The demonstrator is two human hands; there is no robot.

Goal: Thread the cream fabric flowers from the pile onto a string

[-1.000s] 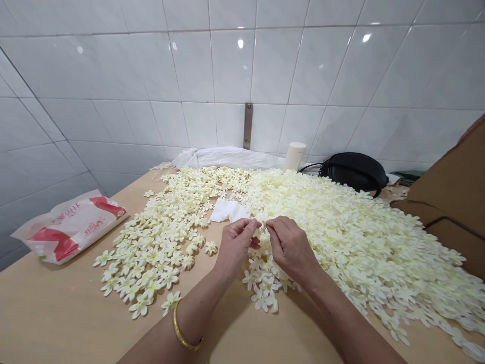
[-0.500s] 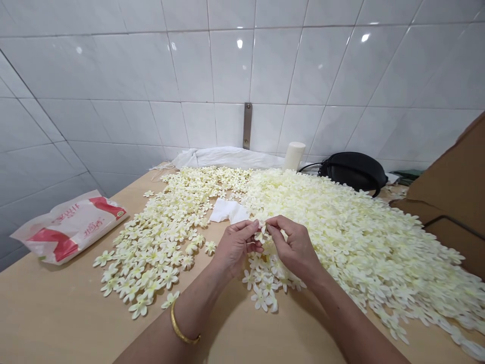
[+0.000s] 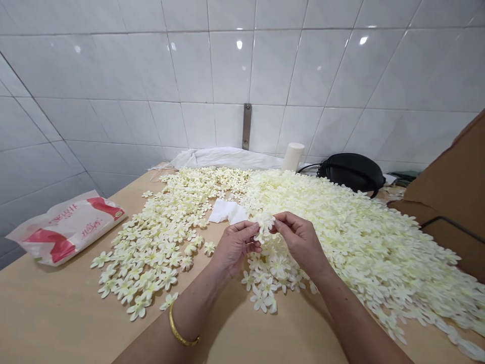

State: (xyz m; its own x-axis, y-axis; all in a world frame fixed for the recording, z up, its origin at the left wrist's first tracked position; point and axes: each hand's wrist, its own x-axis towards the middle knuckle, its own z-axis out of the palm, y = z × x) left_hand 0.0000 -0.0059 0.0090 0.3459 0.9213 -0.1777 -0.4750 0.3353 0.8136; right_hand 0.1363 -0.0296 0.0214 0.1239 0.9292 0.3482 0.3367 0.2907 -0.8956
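Currently, the left hand (image 3: 235,247) and right hand (image 3: 299,242) meet above the middle of the bench (image 3: 68,318), their fingers (image 3: 282,218) partly closed in a pinch on a cream blossom (image 3: 265,221). The blossom has risen slightly since the previous view and now sits just above a small heap (image 3: 267,278). Which hand bears its weight cannot be determined. A large drift (image 3: 364,242) lies to the right, a smaller spread (image 3: 151,247) to the left, and a white tissue (image 3: 227,211) between them.

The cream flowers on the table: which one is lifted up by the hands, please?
It is the flower held up between the left hand and right hand. The other flowers rest in piles on the table.
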